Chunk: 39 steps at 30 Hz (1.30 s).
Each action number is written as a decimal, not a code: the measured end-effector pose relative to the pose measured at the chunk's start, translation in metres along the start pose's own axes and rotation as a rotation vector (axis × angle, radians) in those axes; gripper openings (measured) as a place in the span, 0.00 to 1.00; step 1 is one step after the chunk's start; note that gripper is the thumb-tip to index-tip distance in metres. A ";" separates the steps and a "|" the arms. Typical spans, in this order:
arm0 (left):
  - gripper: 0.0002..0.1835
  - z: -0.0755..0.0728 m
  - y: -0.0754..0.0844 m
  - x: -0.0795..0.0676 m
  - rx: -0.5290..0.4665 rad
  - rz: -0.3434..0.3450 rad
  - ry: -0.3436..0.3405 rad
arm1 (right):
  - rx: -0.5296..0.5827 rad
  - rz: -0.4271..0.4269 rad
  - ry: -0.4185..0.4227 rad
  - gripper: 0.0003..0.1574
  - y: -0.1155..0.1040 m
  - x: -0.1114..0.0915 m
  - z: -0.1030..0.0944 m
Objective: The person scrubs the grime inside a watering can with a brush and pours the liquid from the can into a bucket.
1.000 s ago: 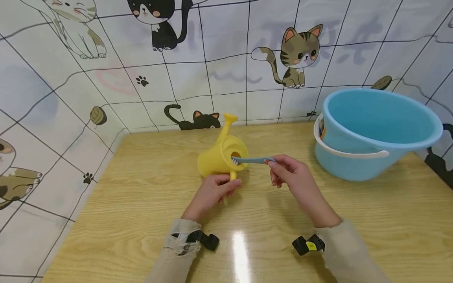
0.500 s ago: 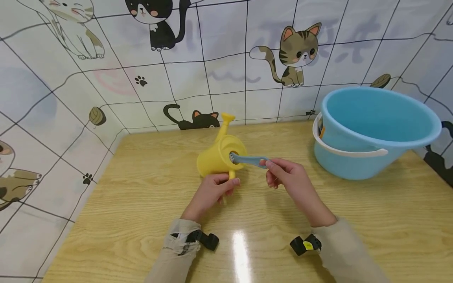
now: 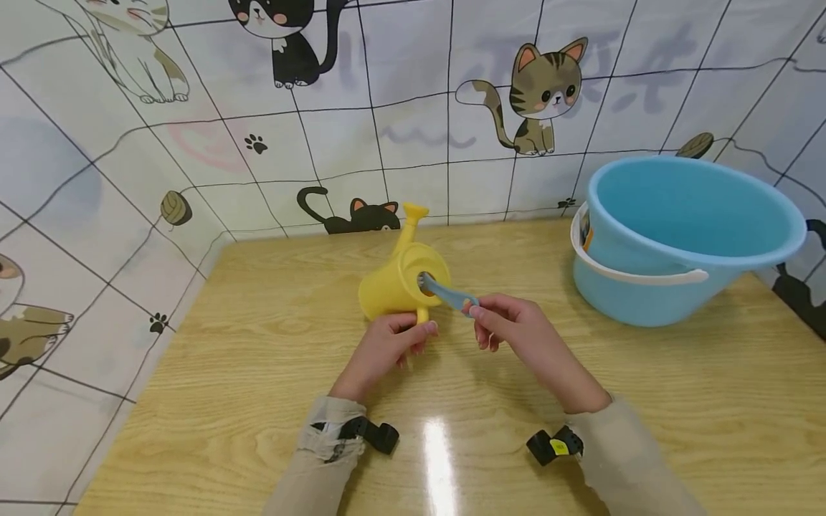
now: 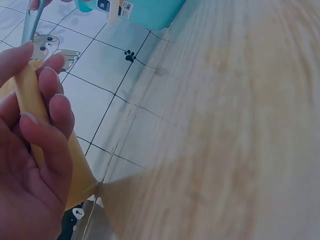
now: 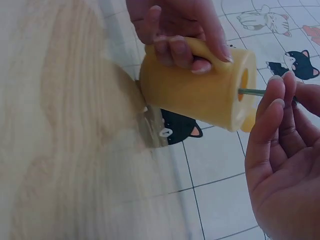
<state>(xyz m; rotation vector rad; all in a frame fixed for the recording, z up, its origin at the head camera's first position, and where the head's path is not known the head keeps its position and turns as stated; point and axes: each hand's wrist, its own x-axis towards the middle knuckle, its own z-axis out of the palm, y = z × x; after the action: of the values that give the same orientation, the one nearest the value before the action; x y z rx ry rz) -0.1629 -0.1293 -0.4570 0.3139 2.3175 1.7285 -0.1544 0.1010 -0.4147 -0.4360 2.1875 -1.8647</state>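
A yellow toy watering can (image 3: 392, 288) is tilted, its round opening facing right and toward me. My left hand (image 3: 389, 349) grips its handle, fingers curled round it in the left wrist view (image 4: 37, 155). Between thumb and fingers, my right hand (image 3: 525, 331) pinches the handle end of a slim blue brush (image 3: 448, 293). The brush head is inside the can's opening, so its bristles are mostly hidden. From the right wrist view, only a thin length of handle shows between the can (image 5: 192, 92) and the right fingertips (image 5: 275, 102).
A large light-blue bucket (image 3: 639, 294) with a white handle stands at the right of the wooden table (image 3: 258, 401). Cat-patterned sheeting (image 3: 413, 136) rises behind the table and along its left side.
My right hand has shifted left and slightly down, bringing the brush handle to a steeper slant. The brush head has gone deeper into the opening. My left hand and the can stay nearly still.
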 end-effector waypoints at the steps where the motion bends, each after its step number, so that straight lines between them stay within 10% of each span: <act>1: 0.21 0.000 0.003 -0.001 -0.007 0.001 0.000 | 0.002 -0.003 0.011 0.21 -0.001 0.000 -0.003; 13: 0.16 0.002 0.024 -0.011 -0.016 0.013 -0.002 | 0.148 -0.071 0.129 0.23 -0.002 -0.001 -0.014; 26: 0.16 0.003 0.022 -0.008 -0.033 0.017 -0.003 | 0.048 0.019 -0.010 0.20 0.004 0.002 -0.002; 39: 0.18 0.004 0.023 -0.009 -0.014 0.008 -0.004 | 0.172 0.050 0.132 0.25 0.008 0.002 -0.020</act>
<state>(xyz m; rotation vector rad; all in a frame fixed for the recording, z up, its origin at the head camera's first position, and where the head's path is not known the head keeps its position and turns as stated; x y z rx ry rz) -0.1522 -0.1222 -0.4359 0.3247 2.3031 1.7457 -0.1637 0.1198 -0.4198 -0.2284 2.0724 -2.0871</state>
